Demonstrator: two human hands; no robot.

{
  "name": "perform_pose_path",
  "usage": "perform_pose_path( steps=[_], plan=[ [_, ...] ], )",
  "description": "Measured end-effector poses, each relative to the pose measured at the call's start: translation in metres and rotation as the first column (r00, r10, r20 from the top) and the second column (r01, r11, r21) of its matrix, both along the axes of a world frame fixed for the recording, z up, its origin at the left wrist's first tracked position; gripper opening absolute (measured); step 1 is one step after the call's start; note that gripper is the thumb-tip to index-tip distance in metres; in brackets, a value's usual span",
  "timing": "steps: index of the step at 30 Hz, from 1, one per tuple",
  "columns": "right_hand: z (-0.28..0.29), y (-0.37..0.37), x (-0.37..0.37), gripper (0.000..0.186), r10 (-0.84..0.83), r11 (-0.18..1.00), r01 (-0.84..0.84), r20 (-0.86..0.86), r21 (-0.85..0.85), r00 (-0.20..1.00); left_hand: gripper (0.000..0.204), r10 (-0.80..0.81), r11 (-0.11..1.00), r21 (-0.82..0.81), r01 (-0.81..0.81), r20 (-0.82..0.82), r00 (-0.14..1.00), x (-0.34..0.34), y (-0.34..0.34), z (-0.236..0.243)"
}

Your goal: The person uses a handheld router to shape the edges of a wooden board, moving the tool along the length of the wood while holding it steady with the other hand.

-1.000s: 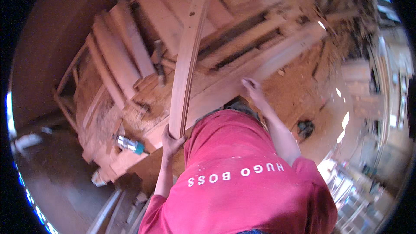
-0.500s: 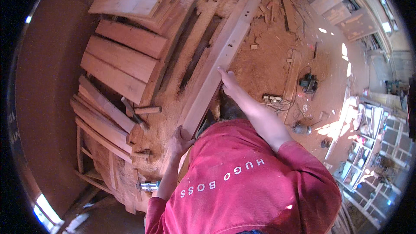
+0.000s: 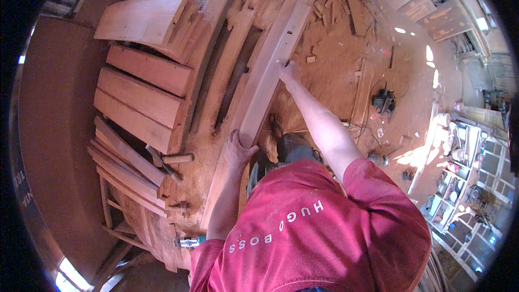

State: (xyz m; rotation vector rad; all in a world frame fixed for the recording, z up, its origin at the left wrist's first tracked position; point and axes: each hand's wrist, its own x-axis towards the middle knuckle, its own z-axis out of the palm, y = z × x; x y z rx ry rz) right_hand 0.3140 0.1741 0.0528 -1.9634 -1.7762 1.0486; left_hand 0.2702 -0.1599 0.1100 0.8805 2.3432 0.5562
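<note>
A long pale plank (image 3: 258, 109), with small holes in its far half, lies diagonally along a long timber (image 3: 215, 197) beside my body. My left hand (image 3: 238, 151) grips the plank's near end, fingers bent over it. Further along, my right hand (image 3: 287, 71) holds its right edge. Left of them sit loose boards (image 3: 138, 84) on long beams. A hammer (image 3: 174, 158) and another wooden-handled tool lie among sawdust by the boards. A metal and teal power tool (image 3: 189, 242) is partly hidden behind my left arm.
The floor (image 3: 332, 105) holds sawdust, offcuts (image 3: 319, 11), a dark power tool (image 3: 384, 103) with cables and a bare foot (image 3: 277, 124). Stacked panels (image 3: 411, 0) lean at upper right, light frames (image 3: 459, 178) stand at right, and a dark wall (image 3: 54, 124) is at left.
A second ago my left hand held the plank apart and my right hand was free. Now both hands hold it along the timber, having moved forward slightly in the last half second.
</note>
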Motion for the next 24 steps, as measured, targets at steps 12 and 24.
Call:
perform_pose_path(
  steps=[12, 24],
  plan=[
    [-0.021, 0.059, 0.001, 0.048, -0.053, 0.99, 0.024, -0.211, -0.136, 0.976, 0.096, 0.088, 0.993, 0.065, -0.094, 0.088, 0.992, 0.005, 0.053, -0.026],
    [-0.046, 0.064, 0.003, 0.038, -0.182, 0.977, 0.116, -0.413, -0.18, 0.892, 0.092, 0.082, 0.996, -0.055, -0.076, 0.107, 0.991, 0.009, 0.063, -0.016]
  ],
)
